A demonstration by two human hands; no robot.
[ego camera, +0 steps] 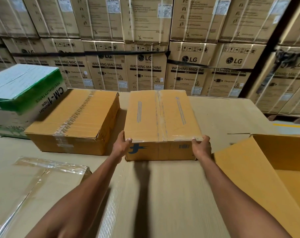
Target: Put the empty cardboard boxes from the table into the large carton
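A taped brown cardboard box (161,117) with a blue logo on its near face sits in the middle of the table. My left hand (122,145) grips its near left corner and my right hand (201,146) grips its near right corner. A second, wider brown box (77,121) lies to its left, sealed with clear tape. The large carton (266,169) stands open at the right, its flaps up and its inside bare where visible.
A green-and-white tape box (20,93) stands at the far left. The table (163,194) is covered in cardboard sheets, one with shiny tape (51,166) at the near left. A wall of stacked washing machine cartons (145,66) rises behind the table.
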